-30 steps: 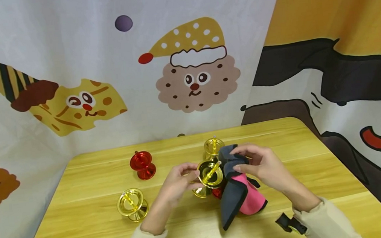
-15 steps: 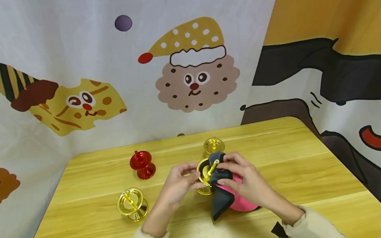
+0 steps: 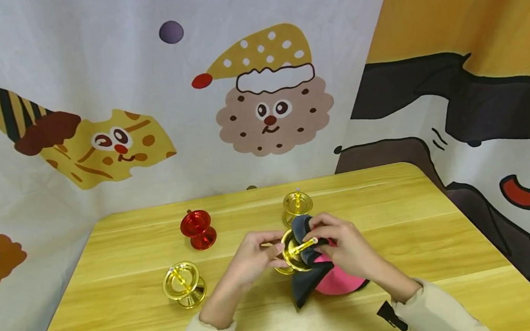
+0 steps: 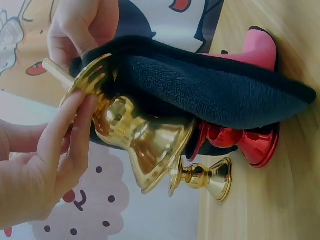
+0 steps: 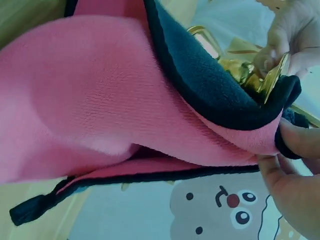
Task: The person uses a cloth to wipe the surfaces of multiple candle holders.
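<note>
In the head view my left hand (image 3: 256, 255) pinches the rim of a gold candle holder (image 3: 288, 247), a footed dish with a yellow stick standing up from its middle. The holder is tilted to the right, and the left wrist view shows its flared foot (image 4: 157, 152) raised above the table. My right hand (image 3: 342, 240) grips a cleaning cloth (image 3: 336, 280), pink on one side and dark grey on the other, with black edging. Bunched cloth lies against the right side of the dish, hiding that part of the rim. The rest of the cloth drapes below the right hand.
A second gold holder (image 3: 298, 203) stands behind the hands, and another (image 3: 184, 284) stands at the left. A red holder (image 3: 198, 228) is at the back left. In the left wrist view another red holder (image 4: 255, 145) stands under the cloth, partly hidden.
My right hand has moved left with the cloth, bringing it from beside the gold candle holder onto its dish. The holder has tipped further right; my left hand keeps its grip.
</note>
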Demonstrator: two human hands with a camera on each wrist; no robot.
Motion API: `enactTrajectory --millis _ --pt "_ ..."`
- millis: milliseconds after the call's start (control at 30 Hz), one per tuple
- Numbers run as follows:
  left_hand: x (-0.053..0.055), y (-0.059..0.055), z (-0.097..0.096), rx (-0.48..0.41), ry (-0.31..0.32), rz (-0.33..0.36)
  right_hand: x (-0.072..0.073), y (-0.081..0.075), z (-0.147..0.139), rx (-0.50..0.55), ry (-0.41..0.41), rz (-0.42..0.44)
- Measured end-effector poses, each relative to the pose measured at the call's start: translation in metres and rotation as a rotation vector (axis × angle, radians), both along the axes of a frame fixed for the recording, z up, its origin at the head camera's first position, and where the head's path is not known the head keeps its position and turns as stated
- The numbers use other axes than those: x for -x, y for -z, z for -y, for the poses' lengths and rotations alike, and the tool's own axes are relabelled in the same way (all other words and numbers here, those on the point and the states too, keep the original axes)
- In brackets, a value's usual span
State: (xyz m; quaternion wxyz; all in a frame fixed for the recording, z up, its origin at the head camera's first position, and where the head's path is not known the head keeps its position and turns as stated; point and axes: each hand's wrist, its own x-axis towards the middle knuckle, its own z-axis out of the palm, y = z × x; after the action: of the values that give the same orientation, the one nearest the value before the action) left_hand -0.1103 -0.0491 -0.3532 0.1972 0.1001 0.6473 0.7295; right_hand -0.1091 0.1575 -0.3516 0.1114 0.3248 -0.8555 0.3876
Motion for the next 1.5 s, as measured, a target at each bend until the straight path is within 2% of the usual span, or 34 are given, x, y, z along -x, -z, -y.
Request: enactTrajectory --millis 100,267,367,500,633,733,800,1000,1067,1200,1333,1500 --pt "-0.001 0.0 -0.001 0.022 -0.005 -0.006 0.001 0.0 0.001 -0.016 -0.004 0.008" --pt "-0.002 0.002 0.0 0.066 -0.106 -0.023 -0.004 0.0 0.002 -0.018 -0.017 0.09" --pt "-0.002 0.003 0.001 0.081 -0.131 -0.036 -0.005 0.0 0.002 -0.022 -0.027 0.125" --pt "-0.001 0.003 0.002 0.119 -0.07 -0.056 -0.005 -0.003 0.004 -0.041 -0.012 0.111" --pt "-0.001 0.0 0.002 0.157 -0.012 -0.077 -0.001 -0.007 0.008 -0.082 -0.037 0.044" --pt "-0.001 -0.002 0.002 0.162 -0.011 -0.074 0.003 -0.008 0.009 -0.092 -0.053 -0.016" --pt "0.0 -0.002 0.002 0.145 -0.031 -0.054 0.005 -0.008 0.008 -0.089 -0.043 -0.017" --pt "0.001 0.001 0.003 0.024 -0.147 0.024 -0.001 -0.008 0.007 -0.013 -0.008 0.149" --pt "0.001 0.002 0.003 -0.001 -0.157 0.028 -0.003 -0.007 0.007 0.025 -0.009 0.19" --pt "0.001 0.004 0.003 -0.003 -0.064 0.019 -0.005 -0.003 0.008 0.095 0.007 0.237" --pt "0.001 0.005 0.002 0.016 0.028 0.026 -0.005 -0.003 0.007 0.11 0.029 0.265" --pt "0.001 0.003 0.001 0.035 0.039 0.059 -0.003 -0.006 0.003 0.094 -0.008 0.259"
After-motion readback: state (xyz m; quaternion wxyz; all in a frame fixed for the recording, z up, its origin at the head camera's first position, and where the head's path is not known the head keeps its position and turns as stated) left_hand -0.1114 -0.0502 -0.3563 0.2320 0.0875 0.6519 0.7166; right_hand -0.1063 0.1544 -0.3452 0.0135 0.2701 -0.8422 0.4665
